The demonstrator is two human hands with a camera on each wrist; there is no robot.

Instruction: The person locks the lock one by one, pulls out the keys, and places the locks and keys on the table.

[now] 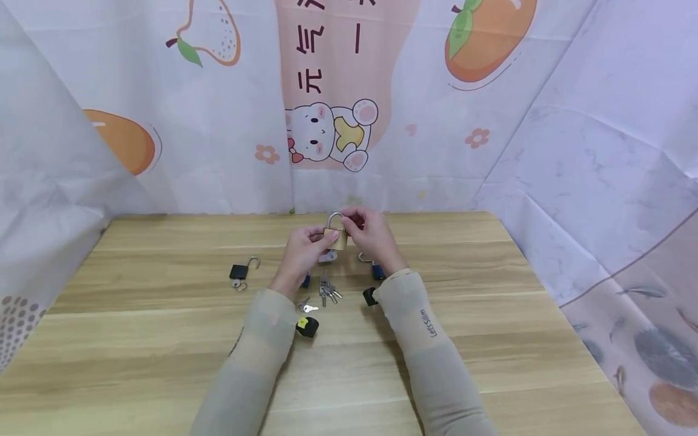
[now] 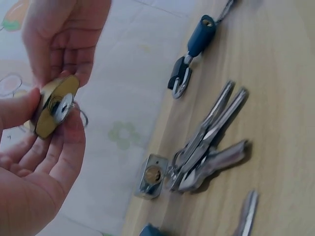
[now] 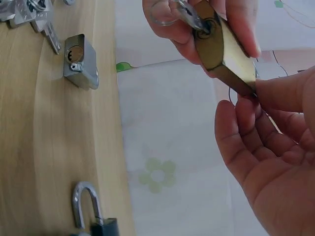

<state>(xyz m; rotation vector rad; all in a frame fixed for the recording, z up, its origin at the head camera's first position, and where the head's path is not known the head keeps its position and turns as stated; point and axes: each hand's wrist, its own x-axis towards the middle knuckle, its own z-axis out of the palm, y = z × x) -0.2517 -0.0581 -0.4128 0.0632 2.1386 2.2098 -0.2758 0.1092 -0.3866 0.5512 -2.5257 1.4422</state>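
A brass padlock (image 1: 339, 241) with a silver shackle is raised above the far part of the table. My left hand (image 1: 300, 253) grips its body between thumb and fingers. From the other side my right hand (image 1: 376, 235) pinches the lock at its shackle end, thumb and fingertips close together. In the right wrist view, a key (image 3: 195, 19) with a ring sits in the keyhole on the lock's underside. The left wrist view shows the same key's round head (image 2: 65, 108) beside the left fingers.
Below the hands lie a bunch of keys (image 1: 329, 290) and a silver padlock (image 3: 81, 61). An open black padlock (image 1: 238, 272) rests at left, a blue one (image 1: 377, 271) at right. Nearer are a black padlock with a yellow mark (image 1: 309, 327) and another black lock (image 1: 369, 296).
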